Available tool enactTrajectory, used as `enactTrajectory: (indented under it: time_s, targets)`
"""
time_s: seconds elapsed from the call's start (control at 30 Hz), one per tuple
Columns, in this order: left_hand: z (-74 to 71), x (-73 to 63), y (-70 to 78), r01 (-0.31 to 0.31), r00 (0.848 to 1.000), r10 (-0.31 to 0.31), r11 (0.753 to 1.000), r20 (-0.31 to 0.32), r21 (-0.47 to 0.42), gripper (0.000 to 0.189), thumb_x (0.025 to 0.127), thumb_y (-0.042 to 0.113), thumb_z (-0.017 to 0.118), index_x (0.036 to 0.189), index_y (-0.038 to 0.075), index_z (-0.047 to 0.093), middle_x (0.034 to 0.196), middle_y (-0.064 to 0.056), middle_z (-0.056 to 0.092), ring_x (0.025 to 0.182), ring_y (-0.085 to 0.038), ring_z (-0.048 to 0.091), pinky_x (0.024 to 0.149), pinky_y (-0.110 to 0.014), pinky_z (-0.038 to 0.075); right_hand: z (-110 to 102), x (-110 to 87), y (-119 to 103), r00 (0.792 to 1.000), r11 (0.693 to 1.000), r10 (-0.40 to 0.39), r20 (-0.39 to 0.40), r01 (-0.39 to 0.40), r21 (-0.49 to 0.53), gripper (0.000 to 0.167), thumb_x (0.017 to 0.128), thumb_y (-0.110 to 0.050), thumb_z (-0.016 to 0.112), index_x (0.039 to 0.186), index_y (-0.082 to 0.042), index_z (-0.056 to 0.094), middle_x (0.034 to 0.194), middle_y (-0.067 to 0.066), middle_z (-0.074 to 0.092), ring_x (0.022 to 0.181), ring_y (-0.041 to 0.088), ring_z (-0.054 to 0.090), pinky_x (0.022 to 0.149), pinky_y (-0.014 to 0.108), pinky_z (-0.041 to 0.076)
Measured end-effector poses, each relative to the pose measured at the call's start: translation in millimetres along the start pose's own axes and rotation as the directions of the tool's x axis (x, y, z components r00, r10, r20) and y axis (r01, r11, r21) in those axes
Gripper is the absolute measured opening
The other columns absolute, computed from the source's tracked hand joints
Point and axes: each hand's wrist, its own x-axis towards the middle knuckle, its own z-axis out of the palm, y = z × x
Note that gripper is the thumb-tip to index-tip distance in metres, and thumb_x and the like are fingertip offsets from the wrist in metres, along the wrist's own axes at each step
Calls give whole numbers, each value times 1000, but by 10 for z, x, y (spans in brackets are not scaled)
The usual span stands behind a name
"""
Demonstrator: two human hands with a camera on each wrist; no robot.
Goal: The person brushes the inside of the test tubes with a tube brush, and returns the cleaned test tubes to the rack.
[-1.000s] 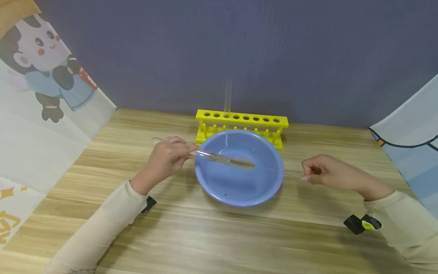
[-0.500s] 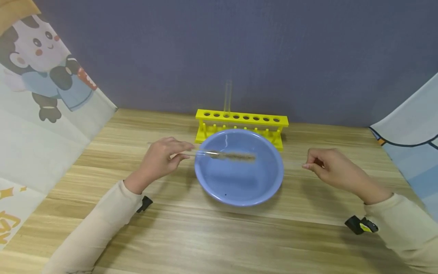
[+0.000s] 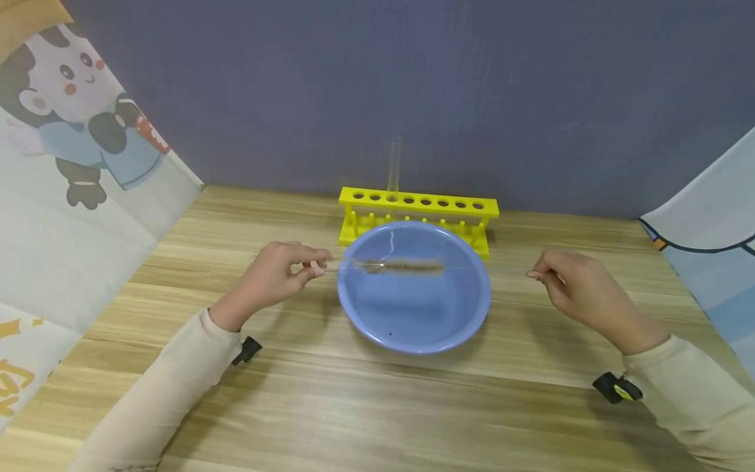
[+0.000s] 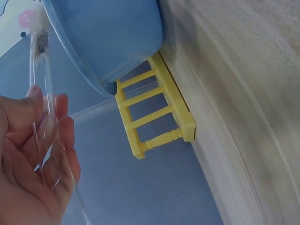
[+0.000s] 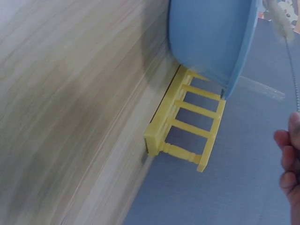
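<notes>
My left hand point(image 3: 265, 278) holds a clear glass test tube point(image 4: 42, 77) between thumb and fingers, its mouth towards the right. A test tube brush point(image 3: 415, 266) with pale brown bristles lies level with the tube above the blue basin point(image 3: 413, 347). Some bristles sit inside the tube's mouth and the rest stick out. To the right of the basin, my right hand point(image 3: 580, 288) pinches the far end of the brush's thin wire handle. The right wrist view shows the twisted wire point(image 5: 293, 70) running up to the bristles. The tube's rear part is hard to see in the head view.
Behind the basin stands a yellow test tube rack point(image 3: 454, 204), with one clear test tube point(image 3: 394, 167) upright in it. A blue-grey panel point(image 3: 531, 98) rises at the back of the wooden table point(image 3: 354, 413). Printed cloth walls point(image 3: 47, 229) flank both sides.
My left hand has shifted slightly left with the tube. My right hand has risen a little in the view, and the brush has gone from slanted to level. More bristles show outside the tube.
</notes>
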Motion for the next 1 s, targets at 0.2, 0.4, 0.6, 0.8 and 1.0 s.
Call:
enactTrajectory:
  time_s: [0.2,0.4,0.6,0.8,1.0]
  targets:
    - [-29,-1,-4,79,994,-75,996,82,-50,26,84,5,69,110,3,70,92,-3,73,71,-11,61,65,-32,49,37,-16,64,992,994,-91,-90,85,-62,45,101,-37,34,75,-7,56,65,-4,56,57,6,44,53,21,39]
    - [-39,-12,-28,159,976,-141,982,163,-100,25,87,7,67,111,2,70,103,-9,71,73,-11,62,68,-31,51,42,-40,102,982,992,-119,-146,111,-60,46,102,-34,37,73,-4,57,67,1,58,58,12,50,57,23,42]
    - [-60,-28,-34,199,962,-164,969,220,-146,23,86,6,67,108,0,70,110,-12,68,74,-11,62,66,-30,50,28,-84,138,975,989,-141,-173,133,-61,44,102,-30,40,74,-2,57,71,6,60,62,16,54,62,24,43]
    - [-107,-71,-91,250,950,-211,956,228,-156,23,87,7,66,109,0,70,103,-11,71,71,-12,58,64,-29,47,-29,-154,187,976,994,-99,-194,87,-70,45,102,-32,39,73,-2,57,72,8,61,62,17,53,60,22,41]
    - [-165,-93,-93,262,949,-222,950,223,-172,24,90,10,64,111,0,69,97,-8,72,72,-13,58,64,-28,47,-5,-173,219,973,993,-117,-200,108,-57,44,102,-29,41,72,-1,57,71,8,61,61,17,53,61,21,42]
